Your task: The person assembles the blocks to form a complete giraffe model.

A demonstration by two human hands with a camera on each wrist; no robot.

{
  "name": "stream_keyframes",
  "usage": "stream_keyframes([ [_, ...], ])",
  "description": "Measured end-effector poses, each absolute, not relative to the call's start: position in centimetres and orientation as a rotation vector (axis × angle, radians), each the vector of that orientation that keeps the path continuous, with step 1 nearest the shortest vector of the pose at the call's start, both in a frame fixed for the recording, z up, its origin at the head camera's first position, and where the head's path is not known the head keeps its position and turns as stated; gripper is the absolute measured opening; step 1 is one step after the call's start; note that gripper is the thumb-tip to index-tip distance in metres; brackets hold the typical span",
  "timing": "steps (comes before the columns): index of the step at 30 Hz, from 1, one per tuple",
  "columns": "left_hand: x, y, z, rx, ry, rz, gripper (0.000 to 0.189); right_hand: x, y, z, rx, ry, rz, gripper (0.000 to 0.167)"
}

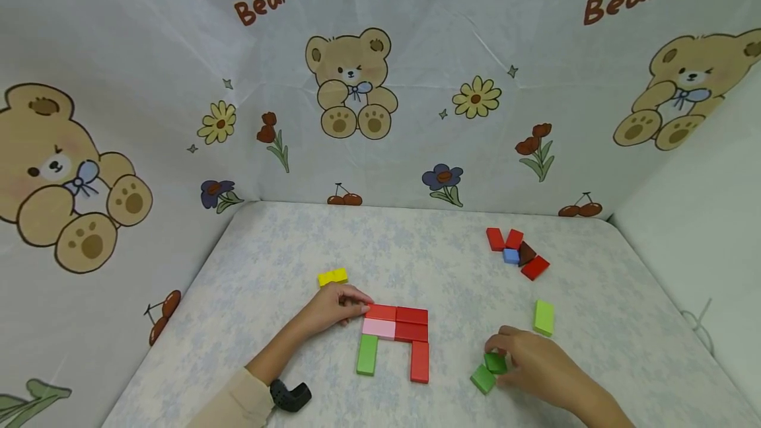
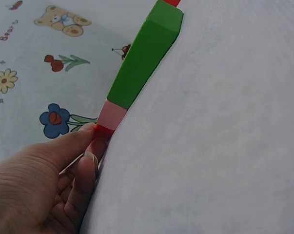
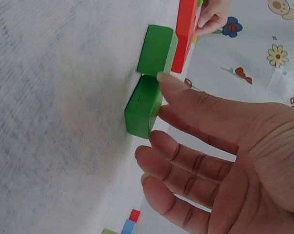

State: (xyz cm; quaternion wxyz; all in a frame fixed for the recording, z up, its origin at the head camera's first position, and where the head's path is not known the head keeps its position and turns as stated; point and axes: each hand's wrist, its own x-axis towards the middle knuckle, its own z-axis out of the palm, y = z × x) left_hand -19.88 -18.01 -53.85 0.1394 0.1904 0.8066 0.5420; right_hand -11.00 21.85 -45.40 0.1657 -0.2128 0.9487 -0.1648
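Note:
My left hand [image 1: 334,307] pinches the left end of a red block [image 1: 382,312] at the upper left corner of a flat block arrangement. Below that block lie a pink block [image 1: 378,329] and a green block [image 1: 366,355]; more red blocks [image 1: 419,362] form the right side. In the left wrist view, the thumb and a fingertip meet at the red end [image 2: 104,130]. My right hand [image 1: 538,365] holds a small green block [image 1: 496,362] between thumb and fingers. A second small green block [image 1: 483,380] touches it at a corner.
A yellow block [image 1: 333,276] lies behind the left hand. Beyond the right hand is a light green block [image 1: 543,318]. Farther back, red blocks [image 1: 536,267], a blue block [image 1: 510,256] and a brown triangular block [image 1: 526,253] cluster. A printed cloth [image 1: 410,84] stands behind the table.

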Motion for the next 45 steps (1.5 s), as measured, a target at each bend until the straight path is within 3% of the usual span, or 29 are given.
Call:
stream_keyframes([
  [5, -19.9, -18.1, -54.0, 0.542, 2.334, 1.561, 0.016, -11.2, 22.4, -46.1, -0.621, 2.722, -0.453, 0.034],
  [13, -19.7, -18.0, -54.0, 0.529, 2.35, 1.55, 0.015, -12.0, 21.8, -46.7, -0.322, 2.781, -0.387, 0.03],
  [22, -18.1, -17.2, -51.6, 0.537, 2.312, 1.59, 0.014, -11.9, 21.9, -46.8, -0.227, 2.779, -0.427, 0.031],
  [29, -19.7, -18.2, -54.7, 0.581, 2.319, 1.532, 0.013, -10.9, 19.1, -45.9, -0.268, 2.883, -0.519, 0.032],
  [45, -20.2, -18.1, -54.2, 0.588, 2.364, 1.506, 0.015, -9.2, 12.2, -45.3, -0.904, 2.756, -0.631, 0.032],
])
